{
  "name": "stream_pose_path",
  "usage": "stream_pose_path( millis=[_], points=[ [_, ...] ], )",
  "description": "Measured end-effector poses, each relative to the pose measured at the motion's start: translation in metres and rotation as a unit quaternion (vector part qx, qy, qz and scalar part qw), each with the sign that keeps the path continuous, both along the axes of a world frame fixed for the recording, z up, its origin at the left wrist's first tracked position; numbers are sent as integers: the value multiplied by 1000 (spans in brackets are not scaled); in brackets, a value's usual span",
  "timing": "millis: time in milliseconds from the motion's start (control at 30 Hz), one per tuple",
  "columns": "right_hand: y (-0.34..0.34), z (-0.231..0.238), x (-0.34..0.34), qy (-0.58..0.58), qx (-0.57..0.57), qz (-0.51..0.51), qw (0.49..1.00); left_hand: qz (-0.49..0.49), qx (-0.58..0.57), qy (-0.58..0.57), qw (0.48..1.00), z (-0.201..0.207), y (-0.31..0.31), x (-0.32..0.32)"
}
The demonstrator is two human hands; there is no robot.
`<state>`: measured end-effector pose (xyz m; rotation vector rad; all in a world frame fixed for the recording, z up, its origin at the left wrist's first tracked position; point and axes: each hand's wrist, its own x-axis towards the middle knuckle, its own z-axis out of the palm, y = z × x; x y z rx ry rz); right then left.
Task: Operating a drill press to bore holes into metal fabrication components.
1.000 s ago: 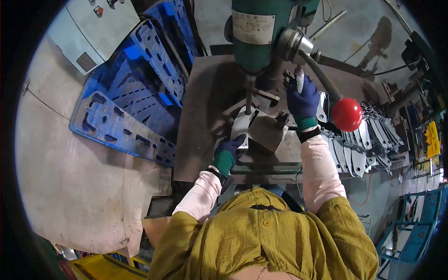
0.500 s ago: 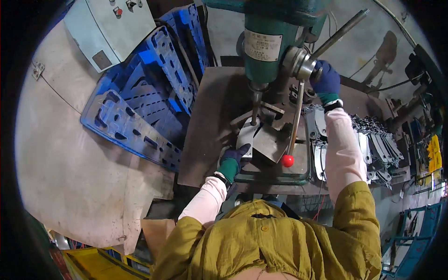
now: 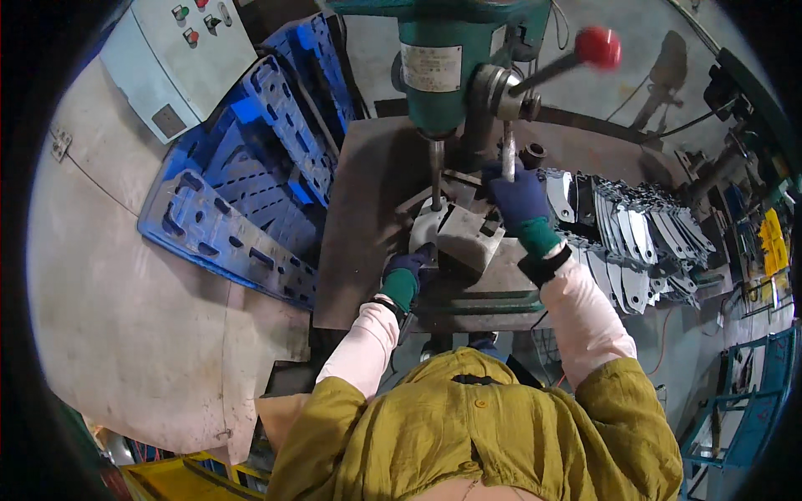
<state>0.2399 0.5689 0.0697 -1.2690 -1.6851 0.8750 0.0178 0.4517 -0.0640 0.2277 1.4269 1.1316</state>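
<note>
A green drill press (image 3: 432, 71) stands over the bench, its narrow bit (image 3: 437, 175) reaching down to a pale metal plate (image 3: 428, 227). My left hand (image 3: 407, 265), in a dark blue glove, is closed on the near end of that plate, against a metal block fixture (image 3: 469, 238). My right hand (image 3: 520, 199), gloved too, wraps round the feed lever (image 3: 509, 152) that hangs from the press's hub (image 3: 498, 90). Another lever with a red ball knob (image 3: 598, 48) points up to the right. The fingertips of my left hand are partly hidden.
Rows of similar metal plates (image 3: 626, 234) lie on the bench (image 3: 359, 200) to the right. A blue plastic pallet (image 3: 242, 225) leans at the left, below a grey control box (image 3: 180, 63). A teal rack (image 3: 739, 409) stands at the far right.
My right hand has come down and left from beside the hub onto the lever. The levers have turned: the red knob went from low in front to the upper right. My left hand stays at the plate.
</note>
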Motion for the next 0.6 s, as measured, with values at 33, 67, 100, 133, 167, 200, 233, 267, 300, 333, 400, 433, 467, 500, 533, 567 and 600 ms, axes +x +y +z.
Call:
stream_pose_path(
  millis=[33, 67, 100, 133, 167, 200, 233, 267, 300, 333, 400, 433, 467, 500, 533, 567, 600],
  points=[
    [-23, 22, -4, 30, -75, 32, 996, 0, -2, -6, 1000, 1, 0, 0],
    [-42, 37, -2, 66, -64, 96, 991, -4, -4, -12, 1000, 3, 0, 3],
    [-58, 48, 0, 102, -55, 162, 980, -25, 15, -21, 999, 5, -3, 3],
    [-68, 63, -2, 176, -83, 201, 960, -47, 33, -29, 998, 9, -6, 3],
    [-79, 79, -4, 247, -114, 237, 933, -68, 52, -37, 996, 11, -9, 2],
    [-85, 95, -10, 347, -173, 269, 882, -73, 34, -11, 997, 9, -10, -1],
    [-91, 112, -16, 439, -234, 290, 818, -79, 17, 15, 997, 7, -8, -5],
    [-86, 131, -16, 519, -277, 321, 742, -93, 2, 41, 995, 5, -3, -3],
    [-77, 141, -15, 561, -295, 343, 693, -102, 35, 104, 989, 4, 0, -4],
    [-68, 151, -13, 600, -316, 362, 640, -110, 69, 166, 978, 3, 2, -5],
    [-59, 166, -12, 637, -336, 379, 581, -120, 109, 174, 971, -4, 6, -11],
    [-59, 172, -17, 640, -339, 381, 575, -118, 113, 122, 979, -12, 6, -20],
    [-63, 185, -17, 628, -337, 377, 591, -122, 113, 91, 982, -15, 5, -25],
    [-67, 198, -17, 614, -337, 374, 607, -125, 112, 60, 984, -17, 3, -31],
    [-68, 202, -16, 609, -343, 374, 610, -132, 106, 49, 984, -15, -2, -30],
    [-70, 203, -18, 604, -348, 373, 612, -122, 120, 49, 984, -13, -12, -31],
    [-70, 205, -21, 600, -356, 376, 610, -111, 135, 50, 983, -11, -22, -33]
  ],
)
